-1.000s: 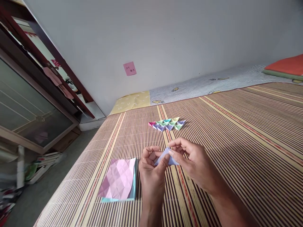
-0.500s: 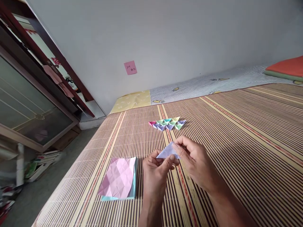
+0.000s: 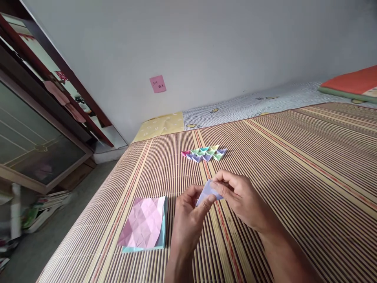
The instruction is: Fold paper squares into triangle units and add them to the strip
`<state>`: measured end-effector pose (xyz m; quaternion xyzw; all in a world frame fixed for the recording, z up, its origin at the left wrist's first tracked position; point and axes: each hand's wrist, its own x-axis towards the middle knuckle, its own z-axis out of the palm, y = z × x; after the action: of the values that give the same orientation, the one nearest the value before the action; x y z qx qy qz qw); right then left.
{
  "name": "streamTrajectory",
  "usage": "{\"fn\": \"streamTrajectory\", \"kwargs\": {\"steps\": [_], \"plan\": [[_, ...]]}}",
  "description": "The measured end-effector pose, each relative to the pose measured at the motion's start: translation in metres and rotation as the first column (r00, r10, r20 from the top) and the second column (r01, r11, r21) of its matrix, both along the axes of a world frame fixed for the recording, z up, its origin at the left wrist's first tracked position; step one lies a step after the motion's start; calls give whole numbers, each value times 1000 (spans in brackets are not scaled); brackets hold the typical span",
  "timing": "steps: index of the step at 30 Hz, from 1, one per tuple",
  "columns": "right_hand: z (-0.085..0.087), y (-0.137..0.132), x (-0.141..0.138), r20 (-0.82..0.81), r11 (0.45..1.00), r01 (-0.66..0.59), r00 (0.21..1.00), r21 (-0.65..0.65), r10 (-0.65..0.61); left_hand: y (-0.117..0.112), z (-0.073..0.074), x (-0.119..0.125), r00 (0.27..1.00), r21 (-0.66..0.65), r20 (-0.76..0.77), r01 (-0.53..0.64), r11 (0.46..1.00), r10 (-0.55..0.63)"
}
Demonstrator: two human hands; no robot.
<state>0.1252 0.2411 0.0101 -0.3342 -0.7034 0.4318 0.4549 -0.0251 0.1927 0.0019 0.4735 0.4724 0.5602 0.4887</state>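
Observation:
Both my hands pinch a small folded piece of lavender paper (image 3: pixel 207 192) just above a striped bamboo mat (image 3: pixel 294 165). My left hand (image 3: pixel 188 222) grips its lower left edge with thumb and fingers. My right hand (image 3: pixel 240 200) holds its right side, fingers curled over the top. A cluster of small folded paper pieces (image 3: pixel 204 154) in pink, purple, green and blue lies on the mat beyond my hands. To the left of my left hand rests a stack of creased square sheets (image 3: pixel 144 224), pink on top of light blue.
The mat covers a bed against a white wall with a pink sticky note (image 3: pixel 157 84). A checked sheet (image 3: pixel 253 106) and an orange cushion (image 3: pixel 352 82) lie at the far side. A glass-fronted cabinet (image 3: pixel 35 129) and magazines (image 3: pixel 41 210) on the floor stand left.
My hands have turned and refolded the lavender paper, bringing it slightly lower and closer together. The view shifted a little to the right.

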Motion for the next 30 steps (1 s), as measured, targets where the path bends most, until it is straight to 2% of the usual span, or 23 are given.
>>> {"fn": "streamTrajectory", "kwargs": {"steps": [4, 10, 17, 24, 28, 30], "plan": [[-1, 1, 1, -57, 993, -99, 994, -69, 95, 1, -3, -2, 995, -8, 99, 1, 1000, 0], [-5, 0, -1, -132, 963, -204, 974, -175, 182, 0, -2, -1, 950, -4, 294, -113, 994, 109], [-2, -3, -4, -107, 984, -132, 987, -120, 120, 1, -3, -2, 944, -23, 317, -88, 996, 91], [-3, 2, 6, -47, 999, -36, 998, -23, 35, 0, -3, -2, 955, -44, 251, -149, 988, 156], [-5, 7, 17, -77, 998, 55, 995, -20, -56, -1, -6, 1, 961, -23, 210, -179, 984, 180], [-3, 6, 17, -72, 999, 24, 997, -28, -26, -1, -6, 3, 974, -5, 158, -164, 986, 162]]}}
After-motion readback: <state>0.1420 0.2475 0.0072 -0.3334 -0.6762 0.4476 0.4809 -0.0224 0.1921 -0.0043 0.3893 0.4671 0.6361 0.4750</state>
